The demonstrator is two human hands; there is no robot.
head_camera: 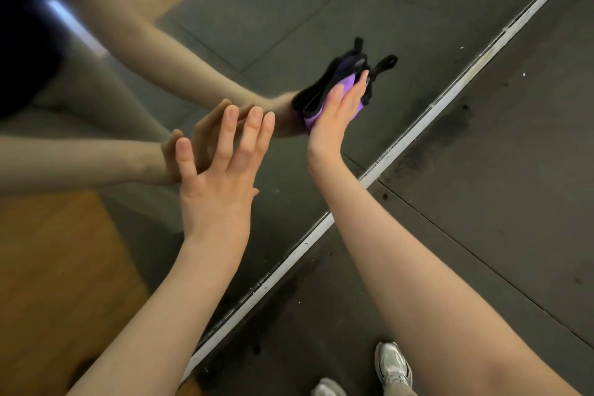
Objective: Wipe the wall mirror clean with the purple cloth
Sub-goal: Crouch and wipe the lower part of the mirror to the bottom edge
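Observation:
The wall mirror [225, 26] fills the upper left and reflects both of my arms and the floor. My right hand [334, 120] presses a folded purple cloth [348, 79] with black edging flat against the glass; the cloth's reflection meets it. Fingers of that hand lie extended over the cloth, holding it to the glass. To the left, my left hand [221, 170] is spread open, its fingertips on or just off the glass, holding nothing.
The mirror's white bottom frame [401, 141] runs diagonally from lower left to upper right. Dark rubber floor mats [498, 154] lie below it, dusty along the frame. My grey sneakers [392, 366] stand at the bottom. A wooden floor shows reflected at the left.

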